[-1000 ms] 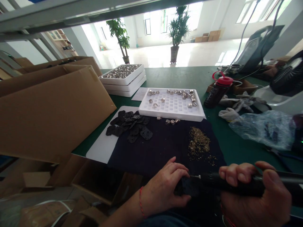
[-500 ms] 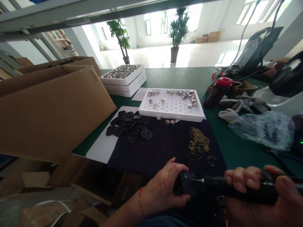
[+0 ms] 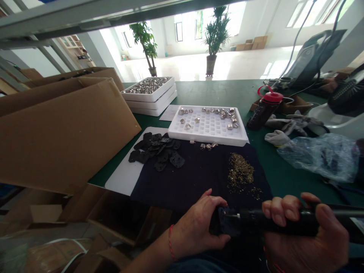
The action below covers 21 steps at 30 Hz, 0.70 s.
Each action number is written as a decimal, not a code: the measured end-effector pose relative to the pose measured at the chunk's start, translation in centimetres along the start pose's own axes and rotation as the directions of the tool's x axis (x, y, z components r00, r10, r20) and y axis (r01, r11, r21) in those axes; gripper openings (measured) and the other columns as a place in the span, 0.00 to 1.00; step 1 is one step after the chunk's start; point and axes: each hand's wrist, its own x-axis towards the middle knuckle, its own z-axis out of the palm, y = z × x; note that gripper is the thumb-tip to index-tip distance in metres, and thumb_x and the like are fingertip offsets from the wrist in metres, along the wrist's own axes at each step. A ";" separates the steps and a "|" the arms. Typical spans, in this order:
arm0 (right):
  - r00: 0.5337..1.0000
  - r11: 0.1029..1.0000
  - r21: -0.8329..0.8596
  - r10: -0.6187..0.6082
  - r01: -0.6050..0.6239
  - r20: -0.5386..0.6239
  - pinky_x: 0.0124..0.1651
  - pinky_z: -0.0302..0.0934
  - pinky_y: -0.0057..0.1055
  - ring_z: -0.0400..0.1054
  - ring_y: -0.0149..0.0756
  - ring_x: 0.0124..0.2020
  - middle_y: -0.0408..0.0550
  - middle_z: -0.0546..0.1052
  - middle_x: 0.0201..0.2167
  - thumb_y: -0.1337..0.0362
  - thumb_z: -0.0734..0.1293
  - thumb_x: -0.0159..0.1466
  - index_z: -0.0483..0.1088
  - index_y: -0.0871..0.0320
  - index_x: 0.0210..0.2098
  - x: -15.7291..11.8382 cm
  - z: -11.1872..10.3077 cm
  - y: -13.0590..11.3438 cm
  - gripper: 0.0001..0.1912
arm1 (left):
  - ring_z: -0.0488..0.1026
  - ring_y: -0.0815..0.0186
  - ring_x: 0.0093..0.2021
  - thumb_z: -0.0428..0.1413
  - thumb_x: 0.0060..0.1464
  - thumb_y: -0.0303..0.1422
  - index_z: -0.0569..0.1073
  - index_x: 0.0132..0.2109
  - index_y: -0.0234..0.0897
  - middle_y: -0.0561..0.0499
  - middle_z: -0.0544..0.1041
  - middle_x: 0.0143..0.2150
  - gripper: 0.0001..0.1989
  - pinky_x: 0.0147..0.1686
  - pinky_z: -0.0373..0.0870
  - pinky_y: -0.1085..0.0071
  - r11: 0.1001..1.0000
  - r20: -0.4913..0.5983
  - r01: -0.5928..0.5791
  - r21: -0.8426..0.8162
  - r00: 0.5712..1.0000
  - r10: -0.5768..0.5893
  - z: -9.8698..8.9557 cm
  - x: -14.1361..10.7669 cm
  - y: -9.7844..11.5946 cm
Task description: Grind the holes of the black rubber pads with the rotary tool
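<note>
My left hand [image 3: 203, 222] is closed on a small dark plate [image 3: 226, 220], held between thumb and fingers at the cloth's near edge. In my right hand [image 3: 307, 231] lies a black electric screwdriver [image 3: 256, 220], pointing left. Its bit [image 3: 235, 215] reaches the plate's face; whether a screw sits under the tip I cannot make out. Beyond the hands, a heap of tiny brass-coloured screws [image 3: 241, 168] lies on the dark cloth [image 3: 196, 178]. To the left is a pile of black plates [image 3: 162, 149]. Several small metal cylinders [image 3: 209, 146] rest in front of a white tray [image 3: 210, 138].
Stacked white trays [image 3: 155, 108] of metal cylinders stand at the back left, beside a large cardboard box [image 3: 68, 129]. At right are a red-lidded bottle [image 3: 265, 110], gloves [image 3: 294, 125] and a clear plastic bag [image 3: 321, 155]. Open boxes lie below the table's left edge.
The screwdriver has moved left with my right hand, bringing its bit from just off the plate up to its face. My left hand keeps its hold; the view has shifted slightly.
</note>
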 end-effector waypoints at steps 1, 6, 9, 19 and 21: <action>1.000 1.000 0.003 0.002 -0.002 -0.001 0.23 0.67 0.29 0.55 0.32 0.19 0.36 0.64 0.21 0.51 0.88 0.54 0.80 0.52 0.36 0.1 -0.1 0.0 0.20 | 0.84 0.53 0.62 0.75 0.55 0.30 0.69 0.66 0.37 0.44 0.83 0.61 0.37 0.84 0.59 0.43 1.000 0.000 0.003 0.000 1.000 -0.003 0.0 0.0 0.0; 1.000 1.000 0.012 -0.003 0.003 0.003 0.22 0.65 0.29 0.54 0.31 0.18 0.36 0.64 0.20 0.50 0.88 0.53 0.80 0.52 0.35 0.3 -0.3 0.2 0.21 | 0.85 0.54 0.60 0.74 0.55 0.30 0.70 0.66 0.38 0.44 0.83 0.61 0.35 0.84 0.58 0.43 1.000 -0.001 0.012 0.002 1.000 -0.012 0.0 0.0 0.1; 1.000 1.000 0.014 -0.001 0.001 0.005 0.22 0.65 0.29 0.54 0.31 0.18 0.36 0.64 0.20 0.50 0.87 0.54 0.80 0.52 0.35 0.4 -0.6 0.3 0.20 | 0.85 0.54 0.61 0.74 0.55 0.30 0.70 0.66 0.37 0.44 0.83 0.60 0.35 0.84 0.58 0.43 1.000 0.008 0.021 -0.003 1.000 -0.021 -0.1 0.0 0.2; 1.000 1.000 0.000 -0.019 0.019 0.008 0.21 0.63 0.29 0.55 0.31 0.17 0.36 0.63 0.20 0.52 0.83 0.57 0.77 0.53 0.34 0.3 -0.6 -0.1 0.16 | 0.85 0.54 0.60 0.73 0.56 0.31 0.70 0.65 0.37 0.44 0.83 0.60 0.33 0.84 0.58 0.42 1.000 -0.001 0.020 -0.010 1.000 -0.020 -0.2 0.1 0.2; 0.999 1.000 -0.008 -0.030 0.030 0.014 0.21 0.63 0.30 0.55 0.31 0.17 0.36 0.64 0.20 0.53 0.82 0.58 0.77 0.54 0.35 0.2 -0.5 -0.2 0.16 | 0.85 0.53 0.60 0.73 0.56 0.31 0.70 0.65 0.38 0.44 0.83 0.60 0.33 0.84 0.59 0.42 1.000 -0.007 0.019 -0.008 1.000 -0.019 -0.1 0.1 0.1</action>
